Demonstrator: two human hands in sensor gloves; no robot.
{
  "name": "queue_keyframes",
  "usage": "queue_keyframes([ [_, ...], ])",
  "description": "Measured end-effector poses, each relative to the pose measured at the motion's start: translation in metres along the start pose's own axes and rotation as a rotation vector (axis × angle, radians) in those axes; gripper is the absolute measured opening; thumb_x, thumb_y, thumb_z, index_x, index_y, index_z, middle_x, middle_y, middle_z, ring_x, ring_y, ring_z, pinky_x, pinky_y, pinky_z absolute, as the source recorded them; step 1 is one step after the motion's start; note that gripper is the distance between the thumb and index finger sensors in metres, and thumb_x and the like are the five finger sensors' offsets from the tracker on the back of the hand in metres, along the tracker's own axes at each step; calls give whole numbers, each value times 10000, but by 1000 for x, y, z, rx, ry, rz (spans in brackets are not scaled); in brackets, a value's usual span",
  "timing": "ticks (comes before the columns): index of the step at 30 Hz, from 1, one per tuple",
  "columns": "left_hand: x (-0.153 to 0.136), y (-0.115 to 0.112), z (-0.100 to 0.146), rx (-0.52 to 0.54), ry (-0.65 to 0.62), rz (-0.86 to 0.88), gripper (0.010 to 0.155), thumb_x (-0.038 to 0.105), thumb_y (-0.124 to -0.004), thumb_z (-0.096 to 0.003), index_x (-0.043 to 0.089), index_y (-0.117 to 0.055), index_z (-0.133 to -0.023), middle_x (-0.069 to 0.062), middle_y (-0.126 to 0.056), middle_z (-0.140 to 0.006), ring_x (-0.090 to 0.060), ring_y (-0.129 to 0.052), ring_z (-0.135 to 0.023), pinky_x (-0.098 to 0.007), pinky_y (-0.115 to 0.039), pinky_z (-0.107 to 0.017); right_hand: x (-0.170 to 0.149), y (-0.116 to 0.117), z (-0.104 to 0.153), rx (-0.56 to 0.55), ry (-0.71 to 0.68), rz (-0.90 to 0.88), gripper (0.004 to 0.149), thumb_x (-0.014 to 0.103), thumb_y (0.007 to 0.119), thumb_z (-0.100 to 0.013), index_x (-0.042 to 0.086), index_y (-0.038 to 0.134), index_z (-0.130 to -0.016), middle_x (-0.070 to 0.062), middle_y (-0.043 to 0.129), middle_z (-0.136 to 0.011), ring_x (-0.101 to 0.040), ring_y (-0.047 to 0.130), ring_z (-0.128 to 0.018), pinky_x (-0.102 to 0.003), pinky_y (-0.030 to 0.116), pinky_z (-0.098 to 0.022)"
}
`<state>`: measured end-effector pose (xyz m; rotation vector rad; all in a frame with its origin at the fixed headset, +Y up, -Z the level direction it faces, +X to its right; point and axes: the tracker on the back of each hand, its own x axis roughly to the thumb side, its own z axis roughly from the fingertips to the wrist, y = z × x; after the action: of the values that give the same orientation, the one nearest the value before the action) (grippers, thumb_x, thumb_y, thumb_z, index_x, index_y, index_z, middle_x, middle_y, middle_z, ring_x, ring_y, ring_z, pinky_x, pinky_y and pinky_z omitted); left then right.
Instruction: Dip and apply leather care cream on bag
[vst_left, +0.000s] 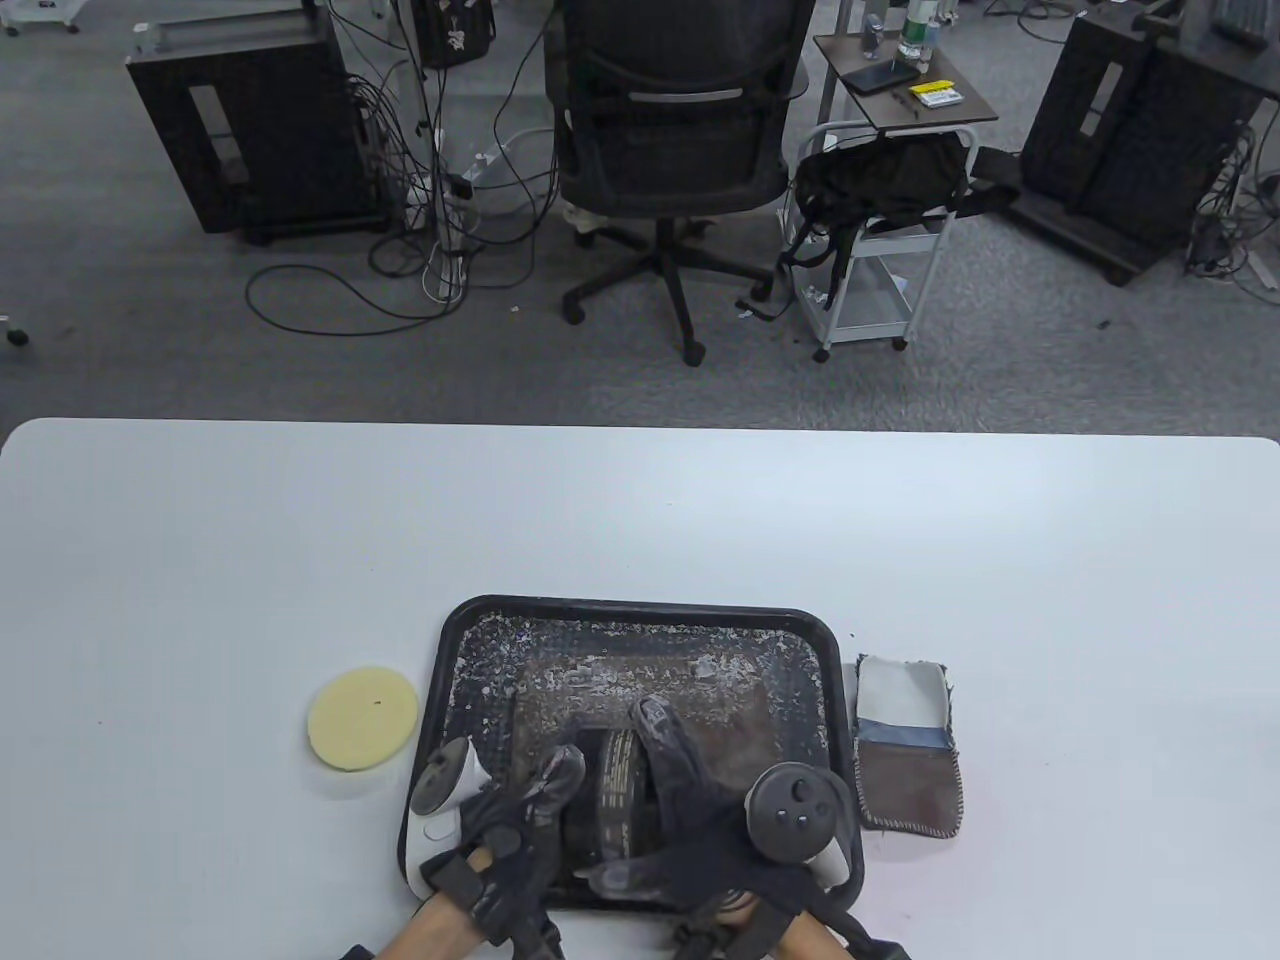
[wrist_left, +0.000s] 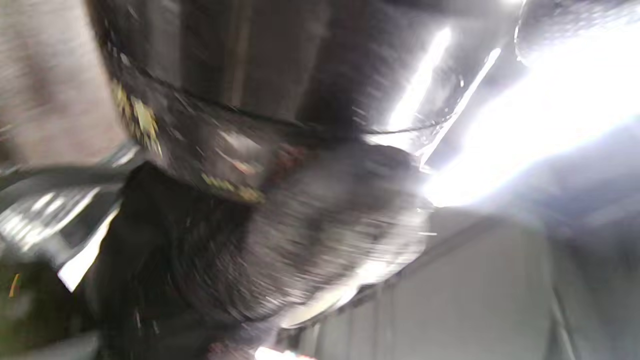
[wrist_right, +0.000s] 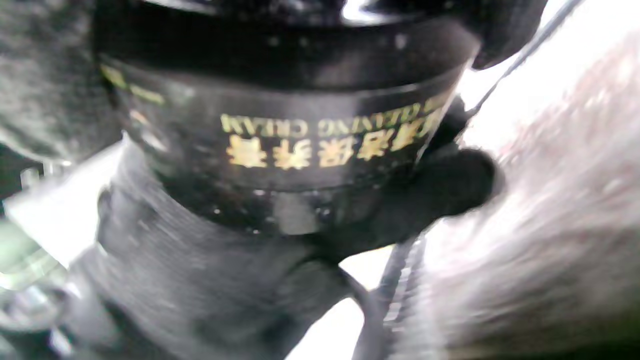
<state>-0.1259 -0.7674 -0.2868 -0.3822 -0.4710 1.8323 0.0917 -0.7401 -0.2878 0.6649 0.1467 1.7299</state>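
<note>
Hands meet over one black jar of cream (vst_left: 612, 795), which lies on its side near the front of the single black tray (vst_left: 640, 612) on the white counter (vst_left: 640, 520). At far left, one round yellow sponge pad (vst_left: 362, 717) rests flat on the counter, just beside the tray and touching neither hand. Next, the left hand (vst_left: 515, 835) wraps its fingers around the jar's left end, its grip closed on that end. The right hand (vst_left: 690, 820) clasps the jar from the other side, one finger stretched over the top and the thumb below, so both grips are narrow and full of the jar. To the right of the tray lies one small pouch (vst_left: 907, 742), banded white, blue and brown, apart from the hands.

From above, the jar's label is unreadable. The right wrist view shows the jar (wrist_right: 285, 130) close up, with gold lettering around its black wall and dark gloved fingers (wrist_right: 210, 280) pressed against it. The left wrist view is badly blurred; only a dark curved shape with flecks of gold can be made out, likely the jar (wrist_left: 200, 155).
</note>
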Motion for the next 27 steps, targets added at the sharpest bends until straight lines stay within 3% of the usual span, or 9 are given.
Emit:
queue_keyframes([
  [5,35,4,1,-43,-254,-450,1108,764,-799,-381,288,-38,-1030,-53,67,-1089,-412,13,-1030,-751,-236,-683,-13,-14,2,-36,127,-315,1211,690,901,-346,181,117,-1116,-239,169,-1128,-662,446,-966,-708,683,-607],
  [7,44,0,3,-114,-317,-679,1116,712,-866,-349,336,-60,-1025,-13,46,-1105,-397,2,-1052,-765,-212,-689,-18,-14,3,19,193,-412,1193,720,862,-367,160,124,-1119,-259,187,-1125,-665,477,-951,-692,706,-595],
  [10,50,-13,5,-250,-376,-1085,1172,714,-891,-321,418,47,-959,33,84,-1098,-383,5,-1068,-781,-170,-686,-23,-9,4,125,223,-478,1180,757,816,-395,138,122,-1121,-281,209,-1118,-666,518,-932,-670,734,-586],
  [13,50,-23,8,-287,-400,-1238,1194,724,-900,-295,439,65,-938,54,86,-1097,-382,-29,-1085,-779,-241,-709,-23,-3,5,191,267,-502,1171,758,809,-402,128,134,-1123,-294,236,-1112,-676,535,-917,-672,743,-571],
  [19,45,-28,6,-294,-366,-1180,1182,759,-878,-303,424,53,-950,19,29,-1114,-426,-221,-1083,-717,-592,-659,-26,-3,4,263,268,-484,1180,752,796,-406,114,103,-1117,-319,191,-1098,-695,520,-904,-682,727,-574],
  [23,34,-18,1,-228,-250,-879,1170,765,-876,-316,405,18,-979,-12,-10,-1124,-451,-250,-1064,-674,-652,-636,-18,-4,3,199,181,-372,1189,722,819,-391,134,79,-1114,-300,149,-1105,-695,460,-929,-703,677,-599],
  [27,11,-9,1,-113,-8,-427,1163,800,-841,-342,342,11,-988,-86,-73,-1122,-496,-321,-1027,-643,-684,-596,-7,-9,2,101,66,-145,1180,685,864,-361,171,124,-1122,-271,162,-1121,-688,441,-948,-723,642,-610],
])
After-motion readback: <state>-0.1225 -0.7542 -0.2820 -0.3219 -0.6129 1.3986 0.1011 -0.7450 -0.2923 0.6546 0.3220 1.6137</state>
